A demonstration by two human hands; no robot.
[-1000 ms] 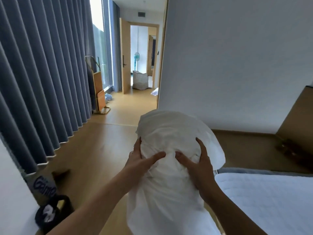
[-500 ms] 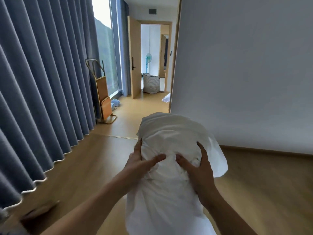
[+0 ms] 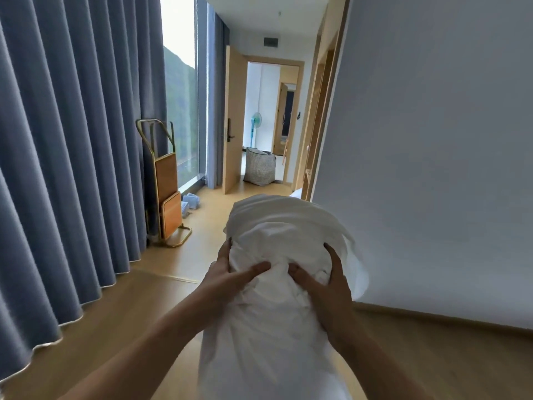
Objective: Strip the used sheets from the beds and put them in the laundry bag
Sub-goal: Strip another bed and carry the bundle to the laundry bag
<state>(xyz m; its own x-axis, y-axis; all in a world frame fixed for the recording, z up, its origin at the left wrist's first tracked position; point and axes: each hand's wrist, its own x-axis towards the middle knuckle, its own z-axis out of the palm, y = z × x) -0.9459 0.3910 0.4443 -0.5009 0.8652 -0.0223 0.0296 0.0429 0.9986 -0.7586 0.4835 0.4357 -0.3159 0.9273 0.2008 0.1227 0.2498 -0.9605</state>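
Wood flooring (image 3: 109, 321) runs from the near room toward an open doorway (image 3: 269, 122) at the far end, with long blue-grey curtains (image 3: 72, 145) along the left side and a plain pale wall (image 3: 438, 157) on the right. Held out in front of the person, off the floor, is a bundle of white sheets (image 3: 277, 307). The left hand (image 3: 230, 277) grips its left side, thumb pressed into the cloth and fingers curled round the far edge; the right hand (image 3: 326, 290) grips the right side the same way. A checked laundry bag (image 3: 259, 167) stands on the floor in the doorway, well apart from the bundle, beside a teal standing fan (image 3: 253, 125). A folded wooden rack (image 3: 167, 192) leans near the curtains.
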